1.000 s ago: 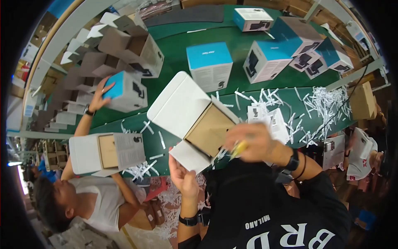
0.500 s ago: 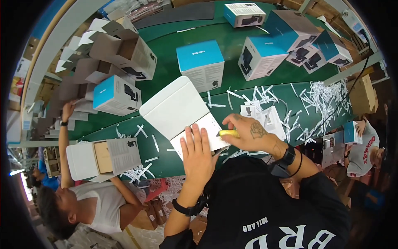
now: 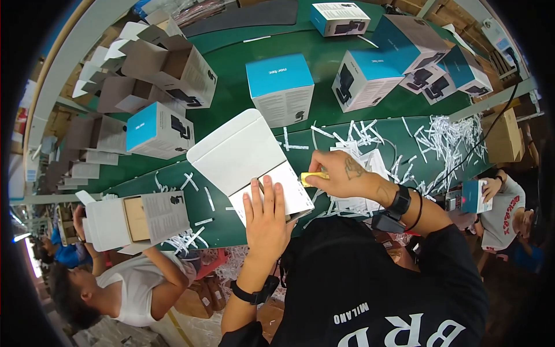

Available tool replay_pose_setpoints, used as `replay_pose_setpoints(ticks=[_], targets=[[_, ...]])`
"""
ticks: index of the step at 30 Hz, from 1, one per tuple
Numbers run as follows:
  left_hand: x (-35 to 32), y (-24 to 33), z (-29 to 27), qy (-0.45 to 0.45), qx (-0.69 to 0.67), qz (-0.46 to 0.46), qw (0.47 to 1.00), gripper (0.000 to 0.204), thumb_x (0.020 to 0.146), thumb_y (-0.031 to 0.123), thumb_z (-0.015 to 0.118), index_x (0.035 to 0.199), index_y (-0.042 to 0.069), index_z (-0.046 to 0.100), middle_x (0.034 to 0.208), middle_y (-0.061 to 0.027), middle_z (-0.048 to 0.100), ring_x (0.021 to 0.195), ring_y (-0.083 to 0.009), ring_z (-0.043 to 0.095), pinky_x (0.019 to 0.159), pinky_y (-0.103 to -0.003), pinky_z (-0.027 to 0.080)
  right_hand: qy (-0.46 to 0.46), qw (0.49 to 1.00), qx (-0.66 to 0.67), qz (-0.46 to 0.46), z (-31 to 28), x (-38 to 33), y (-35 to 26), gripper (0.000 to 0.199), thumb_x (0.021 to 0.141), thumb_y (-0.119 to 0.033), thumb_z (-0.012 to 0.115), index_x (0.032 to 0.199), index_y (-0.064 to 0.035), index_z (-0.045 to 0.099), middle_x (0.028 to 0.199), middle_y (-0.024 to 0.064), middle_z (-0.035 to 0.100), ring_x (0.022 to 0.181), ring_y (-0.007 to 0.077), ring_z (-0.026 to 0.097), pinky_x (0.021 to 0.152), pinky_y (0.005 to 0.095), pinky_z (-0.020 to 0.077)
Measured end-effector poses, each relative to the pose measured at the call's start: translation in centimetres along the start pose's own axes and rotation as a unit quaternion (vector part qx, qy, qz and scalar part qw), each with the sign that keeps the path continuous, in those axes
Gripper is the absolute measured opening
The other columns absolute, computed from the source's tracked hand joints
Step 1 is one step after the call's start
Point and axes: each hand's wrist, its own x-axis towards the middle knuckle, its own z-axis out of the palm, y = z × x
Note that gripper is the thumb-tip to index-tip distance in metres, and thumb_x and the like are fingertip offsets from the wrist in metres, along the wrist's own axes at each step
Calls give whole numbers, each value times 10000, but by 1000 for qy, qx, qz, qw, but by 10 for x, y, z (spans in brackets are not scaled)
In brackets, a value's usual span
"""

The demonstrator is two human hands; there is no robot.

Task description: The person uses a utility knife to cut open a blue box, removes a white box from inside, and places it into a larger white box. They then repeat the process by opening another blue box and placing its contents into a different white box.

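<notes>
Before me on the green table lies a white carton [image 3: 295,194] with its broad lid flap [image 3: 234,149] folded back to the far left. Fingers stretched out, my left hand [image 3: 264,222] presses flat on the carton's white inner panel. My right hand [image 3: 347,176] grips a yellow tool that looks like a box cutter [image 3: 310,178], its tip against the panel's right edge. The blade itself is too small to make out. Beside my right hand, a pile of white leaflets [image 3: 361,199] is partly hidden by my wrist.
Blue-topped cartons [image 3: 280,72] stand across the far side, and open empty cartons [image 3: 167,75] are stacked far left. White paper strips [image 3: 451,144] lie heaped at right. A co-worker [image 3: 124,289] sits at left by an open carton [image 3: 139,220]; another person [image 3: 500,211] is at right.
My right hand and the yellow box cutter have shifted slightly left and up along the panel's edge. The left co-worker's arm has drawn back from the stacked cartons toward the open carton.
</notes>
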Motion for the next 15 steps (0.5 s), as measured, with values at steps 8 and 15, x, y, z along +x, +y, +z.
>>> replay_pose_setpoints(ticks=[8, 15], targets=[[-1, -4, -1, 0, 2, 9, 1000, 909, 768, 327, 812, 1480, -59, 397, 1594, -274, 300, 1473, -497, 267, 1157, -628, 240, 2, 992, -85, -90, 6, 6, -3, 253, 854, -285, 739, 940, -92, 600, 872, 78, 657, 749, 315, 677, 626, 410, 525], [-4, -12, 2, 0, -20, 4, 1000, 927, 757, 324, 819, 1476, -76, 392, 1600, -270, 289, 1483, -500, 243, 1156, -629, 240, 2, 978, -57, -200, 21, 10, -13, 301, 781, -319, 818, 919, -105, 656, 842, 51, 646, 656, 277, 660, 556, 376, 503]])
